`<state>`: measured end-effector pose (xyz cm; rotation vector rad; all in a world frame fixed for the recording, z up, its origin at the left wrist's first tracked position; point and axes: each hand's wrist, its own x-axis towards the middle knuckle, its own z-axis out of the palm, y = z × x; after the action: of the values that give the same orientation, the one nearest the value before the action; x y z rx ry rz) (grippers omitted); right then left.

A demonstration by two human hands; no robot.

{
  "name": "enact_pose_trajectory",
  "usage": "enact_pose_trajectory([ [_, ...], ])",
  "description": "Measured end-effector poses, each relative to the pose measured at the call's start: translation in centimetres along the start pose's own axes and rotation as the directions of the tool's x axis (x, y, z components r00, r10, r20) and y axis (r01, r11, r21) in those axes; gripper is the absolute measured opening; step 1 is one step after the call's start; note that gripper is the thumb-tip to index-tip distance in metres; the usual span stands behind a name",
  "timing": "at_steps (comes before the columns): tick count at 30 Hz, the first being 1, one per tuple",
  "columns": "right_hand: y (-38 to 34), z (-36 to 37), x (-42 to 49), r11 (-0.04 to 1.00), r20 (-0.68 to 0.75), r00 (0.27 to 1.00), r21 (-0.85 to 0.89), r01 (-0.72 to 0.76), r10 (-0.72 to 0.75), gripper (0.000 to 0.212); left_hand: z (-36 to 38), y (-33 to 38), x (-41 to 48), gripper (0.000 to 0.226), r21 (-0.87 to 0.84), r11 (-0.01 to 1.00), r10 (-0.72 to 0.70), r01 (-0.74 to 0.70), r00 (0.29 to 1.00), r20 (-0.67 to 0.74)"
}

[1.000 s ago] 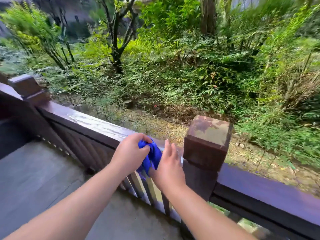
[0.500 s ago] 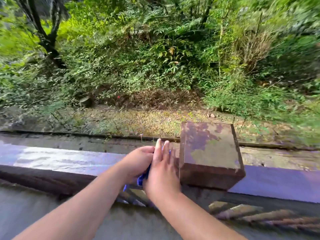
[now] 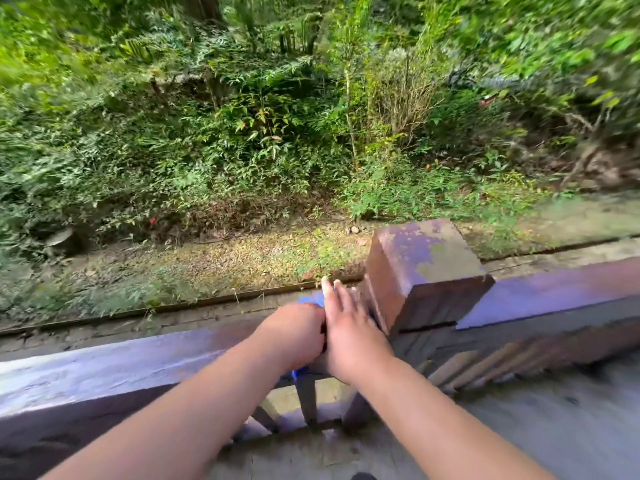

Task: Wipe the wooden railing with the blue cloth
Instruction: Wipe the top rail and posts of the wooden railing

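The wooden railing [image 3: 131, 362] runs left to right, one square post [image 3: 426, 271] breaking it. Both hands sit together on the rail, just left of the post: the left hand [image 3: 294, 329] fisted on the one blue cloth [image 3: 311, 299], the right hand [image 3: 349, 336] flat. The rail lies bare leftward.

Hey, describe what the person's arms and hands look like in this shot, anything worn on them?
Both forearms are bare right up to the bottom edge of the picture, with no sleeves in view. The left hand and the right hand wear no gloves. No watch, bracelet or ring shows on either one. The picture is slightly motion-blurred, so very fine details such as small marks cannot be made out.
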<state>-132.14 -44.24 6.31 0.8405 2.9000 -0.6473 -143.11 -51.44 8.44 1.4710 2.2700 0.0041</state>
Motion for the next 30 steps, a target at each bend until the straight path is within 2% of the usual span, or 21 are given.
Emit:
enact_pose_trajectory([
  [4, -2.4, 1.1, 0.0, 0.987, 0.083, 0.996, -0.157, -0.008, 0.021, 0.136, 1.2, -3.7, -3.5, 0.039, 0.027, 1.0, 0.004, -0.002, 0.998, -0.064],
  [7, -4.5, 2.0, 0.3, 0.962, 0.137, 0.99, -0.274, 0.0, 0.039, 0.139, 2.1, -7.7, -6.5, 0.044, -0.005, 0.998, -0.067, 0.067, 0.991, -0.12],
  [12, -7.1, 3.4, 0.6, 0.942, 0.134, 0.99, -0.337, 0.005, 0.042, 0.123, 2.2, -13.1, -9.8, 0.045, 0.052, 0.983, -0.163, 0.173, 0.973, -0.164],
  [15, -7.6, 3.9, 0.9, 0.941, 0.124, 0.992, -0.336, 0.032, 0.01, 0.114, 1.9, -14.2, -10.4, 0.04, 0.025, 0.98, -0.188, 0.196, 0.965, -0.186],
  [19, -7.5, 3.8, 1.0, 0.956, 0.124, 0.992, -0.287, 0.063, -0.028, 0.117, 3.2, -14.4, -11.7, 0.054, -0.035, 0.991, -0.135, 0.131, 0.98, -0.147],
  [22, -6.7, 3.2, 0.7, 0.958, 0.097, 0.994, -0.276, 0.071, -0.046, 0.121, 4.2, -13.8, -11.4, 0.046, -0.07, 0.996, -0.07, 0.055, 0.968, -0.242],
  [25, -5.5, 2.1, -0.1, 0.96, 0.055, 0.998, -0.281, 0.006, 0.01, 0.123, 4.1, -10.2, -8.7, 0.044, -0.069, 0.995, 0.054, -0.078, 0.952, -0.301],
  [28, -4.0, 1.3, -1.1, 0.972, -0.031, 0.997, -0.222, -0.072, 0.067, 0.113, 3.8, -5.6, -4.7, 0.042, -0.078, 0.966, 0.211, -0.245, 0.93, -0.3],
  [30, -3.1, 1.2, -2.2, 0.982, -0.084, 0.995, -0.177, -0.064, 0.05, 0.111, 3.9, -2.9, -2.1, 0.042, 0.002, 0.95, 0.301, -0.311, 0.919, -0.253],
])
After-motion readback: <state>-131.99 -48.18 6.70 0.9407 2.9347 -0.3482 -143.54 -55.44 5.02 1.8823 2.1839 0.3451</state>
